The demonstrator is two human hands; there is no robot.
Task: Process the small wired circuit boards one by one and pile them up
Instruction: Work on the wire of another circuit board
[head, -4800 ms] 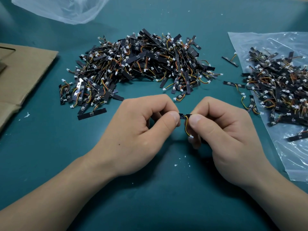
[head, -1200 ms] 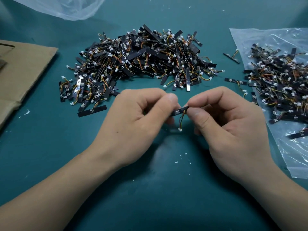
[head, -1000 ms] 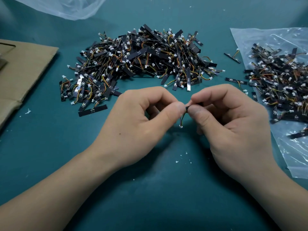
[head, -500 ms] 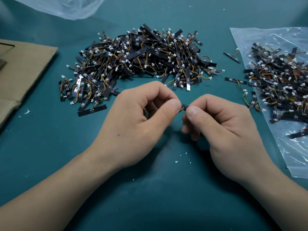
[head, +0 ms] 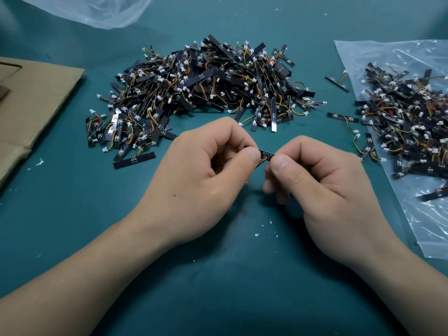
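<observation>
A small black circuit board [head: 266, 154] with coloured wires is pinched between both hands above the green mat. My left hand [head: 206, 175] grips its left end with thumb and forefinger. My right hand [head: 322, 180] grips its right end the same way. Only a short middle stretch of the board shows; the ends and most of the wires are hidden by fingers. A large heap of the same wired boards [head: 206, 93] lies just beyond the hands. A second heap [head: 407, 124] rests on a clear plastic bag [head: 436, 226] at the right.
A few loose boards [head: 343, 117] lie between the two heaps. Flat cardboard [head: 31, 105] sits at the left edge, and a crumpled clear bag [head: 92, 10] at the top left. Small white flecks [head: 266, 229] dot the mat [head: 72, 214] near my wrists.
Over the last second both hands dropped slightly toward me with the board. The dangling white connector seen earlier under the board is now hidden behind my right fingers.
</observation>
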